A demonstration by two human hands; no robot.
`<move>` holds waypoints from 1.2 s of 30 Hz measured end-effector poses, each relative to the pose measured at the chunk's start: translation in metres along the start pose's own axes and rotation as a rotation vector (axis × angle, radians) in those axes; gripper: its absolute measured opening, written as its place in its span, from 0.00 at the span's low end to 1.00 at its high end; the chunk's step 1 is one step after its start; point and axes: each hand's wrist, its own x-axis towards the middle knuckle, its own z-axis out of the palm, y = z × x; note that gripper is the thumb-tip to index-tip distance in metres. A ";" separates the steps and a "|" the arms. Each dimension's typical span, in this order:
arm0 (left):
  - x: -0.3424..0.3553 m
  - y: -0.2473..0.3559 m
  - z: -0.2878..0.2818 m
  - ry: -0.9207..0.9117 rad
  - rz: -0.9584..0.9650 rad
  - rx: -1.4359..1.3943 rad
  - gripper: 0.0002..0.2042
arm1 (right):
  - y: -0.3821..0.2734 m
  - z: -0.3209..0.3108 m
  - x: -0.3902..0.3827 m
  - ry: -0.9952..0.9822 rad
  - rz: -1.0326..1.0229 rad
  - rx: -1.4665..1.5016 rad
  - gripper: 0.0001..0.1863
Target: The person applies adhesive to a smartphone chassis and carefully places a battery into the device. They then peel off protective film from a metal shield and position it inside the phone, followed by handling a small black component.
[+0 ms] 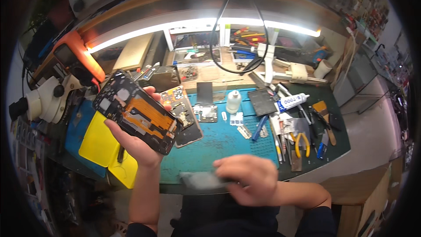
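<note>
My left hand [139, 142] grips an opened smartphone [139, 113], raised above the left part of the blue work mat [210, 149]. Its black inner side with orange flex cables faces up, and my thumb lies along the near edge while fingertips curl over the far one. Low over the mat's front edge, my right hand [250, 179] is closed on a flat grey piece [202, 181], blurred by motion, whose kind I cannot make out. Partly behind the held phone lies another opened phone [186, 120] with its circuit board exposed.
A white bottle [234, 102] stands mid-mat near small metal parts. To the right lie a glue tube [293, 102], yellow-handled pliers [301, 145], a brush [323, 114] and several tools. At left are a yellow case [98, 142], a microscope [44, 103] and an orange multimeter [79, 57].
</note>
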 end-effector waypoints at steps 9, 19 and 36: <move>-0.030 -0.030 -0.003 -0.249 -0.726 -0.340 0.44 | 0.073 -0.098 -0.034 0.419 0.765 0.204 0.04; -0.047 -0.038 0.015 -0.244 -1.162 -0.013 0.35 | 0.088 -0.129 -0.057 0.378 0.771 -0.220 0.07; -0.047 -0.039 0.018 -0.255 -1.186 -0.068 0.38 | 0.139 -0.139 -0.017 0.405 0.801 -0.494 0.14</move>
